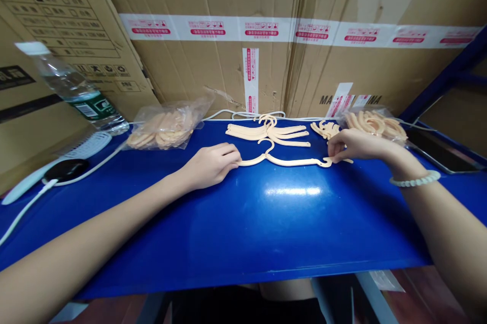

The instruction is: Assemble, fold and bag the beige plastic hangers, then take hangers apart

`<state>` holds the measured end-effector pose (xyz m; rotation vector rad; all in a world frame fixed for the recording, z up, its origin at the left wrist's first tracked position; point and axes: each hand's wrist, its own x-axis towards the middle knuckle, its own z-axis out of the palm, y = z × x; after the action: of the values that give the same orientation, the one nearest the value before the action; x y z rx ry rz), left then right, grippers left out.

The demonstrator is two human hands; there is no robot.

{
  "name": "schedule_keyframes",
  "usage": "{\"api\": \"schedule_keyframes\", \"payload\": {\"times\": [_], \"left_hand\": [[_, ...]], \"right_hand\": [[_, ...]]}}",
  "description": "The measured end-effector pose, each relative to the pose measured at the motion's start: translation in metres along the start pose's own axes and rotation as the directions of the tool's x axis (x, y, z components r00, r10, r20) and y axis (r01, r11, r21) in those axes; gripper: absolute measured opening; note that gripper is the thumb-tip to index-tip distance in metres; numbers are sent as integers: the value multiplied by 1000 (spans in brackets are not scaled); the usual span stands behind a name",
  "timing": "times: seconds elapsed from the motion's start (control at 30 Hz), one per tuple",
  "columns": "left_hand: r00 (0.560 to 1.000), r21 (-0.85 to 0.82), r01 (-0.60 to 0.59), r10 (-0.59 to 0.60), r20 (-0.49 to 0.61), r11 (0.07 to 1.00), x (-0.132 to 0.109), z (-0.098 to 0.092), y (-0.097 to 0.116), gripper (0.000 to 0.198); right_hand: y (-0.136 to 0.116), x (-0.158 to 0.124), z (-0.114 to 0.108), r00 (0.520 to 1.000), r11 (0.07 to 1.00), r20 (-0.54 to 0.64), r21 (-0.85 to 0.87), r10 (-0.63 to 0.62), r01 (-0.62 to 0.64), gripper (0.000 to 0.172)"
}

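A beige plastic clothes hanger (292, 162) lies on the blue table with its hook toward the back. My left hand (216, 164) is closed around the hanger's left end, which the fingers hide. At the other end, my right hand (352, 143) pinches a small beige hook-shaped piece (325, 163) that meets the hanger's right tip; whether the two are joined I cannot tell. Just behind lies a stack of beige hangers (247, 132), their hooks bunched together. A pile of small beige pieces (325, 129) sits close behind my right hand.
Clear bags of beige parts lie at left (163, 129) and right (375, 123). A water bottle (81, 93), a hairbrush (89, 145) and a black round device (66, 170) with a white cable are at left. A dark phone-like slab (445, 150) lies at right. Cardboard (213, 70) stands behind.
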<state>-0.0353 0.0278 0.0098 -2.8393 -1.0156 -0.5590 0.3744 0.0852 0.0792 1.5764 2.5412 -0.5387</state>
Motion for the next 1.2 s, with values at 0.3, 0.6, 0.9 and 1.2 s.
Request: {"api": "schedule_keyframes", "payload": {"times": [0.3, 0.6, 0.9, 1.2], "left_hand": [[994, 159, 26, -9, -108, 987, -2, 8, -3, 24], [986, 26, 72, -67, -150, 997, -2, 10, -1, 17], [950, -131, 204, -228, -215, 970, -2, 13, -4, 21], [953, -123, 189, -212, -214, 974, -2, 13, -5, 20]], "right_hand": [[-6, 6, 4, 985, 997, -173, -82, -12, -2, 7], [-6, 1, -1, 984, 999, -180, -35, 12, -19, 8], [23, -15, -18, 950, 954, -89, 21, 300, -300, 10], [15, -18, -10, 921, 918, 77, 82, 382, -388, 13]]}}
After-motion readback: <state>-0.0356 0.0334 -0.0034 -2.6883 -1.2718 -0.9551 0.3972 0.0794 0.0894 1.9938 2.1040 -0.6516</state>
